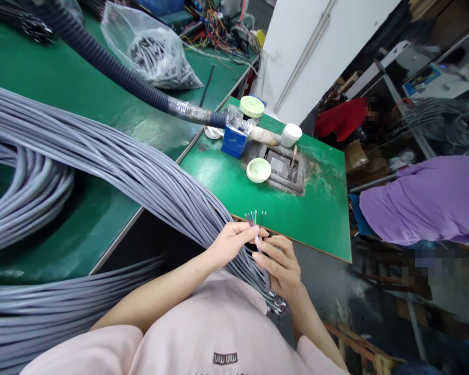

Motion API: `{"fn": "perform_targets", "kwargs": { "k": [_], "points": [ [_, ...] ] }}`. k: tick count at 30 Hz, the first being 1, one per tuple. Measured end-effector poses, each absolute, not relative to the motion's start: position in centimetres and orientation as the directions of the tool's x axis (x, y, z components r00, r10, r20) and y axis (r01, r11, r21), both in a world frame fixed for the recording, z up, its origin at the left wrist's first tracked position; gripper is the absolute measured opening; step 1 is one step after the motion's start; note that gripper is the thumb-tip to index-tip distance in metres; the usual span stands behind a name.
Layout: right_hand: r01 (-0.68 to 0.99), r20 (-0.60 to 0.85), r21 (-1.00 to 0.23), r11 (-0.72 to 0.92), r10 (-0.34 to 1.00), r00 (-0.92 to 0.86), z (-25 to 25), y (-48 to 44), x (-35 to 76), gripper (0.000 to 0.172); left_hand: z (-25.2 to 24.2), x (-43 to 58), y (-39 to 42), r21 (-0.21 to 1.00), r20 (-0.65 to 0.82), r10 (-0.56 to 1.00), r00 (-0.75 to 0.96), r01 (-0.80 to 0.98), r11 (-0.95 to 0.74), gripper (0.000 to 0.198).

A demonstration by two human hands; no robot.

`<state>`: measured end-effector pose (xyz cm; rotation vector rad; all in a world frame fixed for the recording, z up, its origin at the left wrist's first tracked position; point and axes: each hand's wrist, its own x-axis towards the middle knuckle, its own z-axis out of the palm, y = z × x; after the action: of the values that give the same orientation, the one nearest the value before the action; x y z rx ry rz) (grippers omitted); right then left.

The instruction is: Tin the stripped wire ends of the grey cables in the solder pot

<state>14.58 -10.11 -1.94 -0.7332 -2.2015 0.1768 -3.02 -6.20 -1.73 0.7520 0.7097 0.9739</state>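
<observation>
My left hand (231,240) pinches the stripped end of a grey multi-core cable between thumb and forefinger. Its thin coloured wires (252,217) fan upward past the fingertips, with pale tips. Close beside it, my right hand (280,264) has its fingers bent around the same cable end, just below the wires. A couple of dark wires (262,219) stand slightly apart from the rest. Beneath both hands runs a thick bundle of grey cables (156,182), reaching from the left table to my lap. More stripped cable ends (276,304) hang below my right hand.
On the green board (324,219) ahead sit a sooty metal-framed pot (285,169), a pale green lid (258,170), a white jar (291,134) and a blue box (234,140) joined to a black hose (113,57). A plastic bag (152,52) lies behind. People work at right.
</observation>
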Motion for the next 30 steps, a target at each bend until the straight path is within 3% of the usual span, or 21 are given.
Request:
{"fn": "perform_targets", "kwargs": {
  "k": [13, 21, 25, 28, 30],
  "points": [
    [0.459, 0.657, -0.369, 0.808, 0.576, -0.486, -1.8, -10.9, 14.2, 0.045, -2.0, -2.5, -6.8, 0.712, -0.252, 0.858, 0.447, -0.515, 0.477, 0.040],
    [0.461, 0.665, -0.419, 0.782, 0.610, -0.430, -1.4, -12.0, 13.5, 0.047, -2.3, -2.7, -7.0, 0.742, -0.234, 0.864, 0.447, -0.493, 0.455, 0.038],
    [0.499, 0.622, -0.577, 0.646, 0.744, -0.243, -1.3, -12.5, 13.3, 0.037, -2.0, -2.9, -7.1, 0.792, -0.211, 0.872, 0.441, -0.446, 0.417, 0.042],
    [0.438, 0.468, -0.745, 0.503, 0.862, -0.194, -1.2, -12.7, 13.0, 0.016, -2.0, -3.0, -7.3, 0.813, -0.204, 0.867, 0.454, -0.416, 0.409, 0.043],
    [0.411, 0.362, -0.815, 0.409, 0.913, -0.190, -1.2, -12.7, 12.7, 0.018, -2.1, -3.0, -7.4, 0.815, -0.197, 0.864, 0.463, -0.412, 0.406, 0.042]
  ]
}}
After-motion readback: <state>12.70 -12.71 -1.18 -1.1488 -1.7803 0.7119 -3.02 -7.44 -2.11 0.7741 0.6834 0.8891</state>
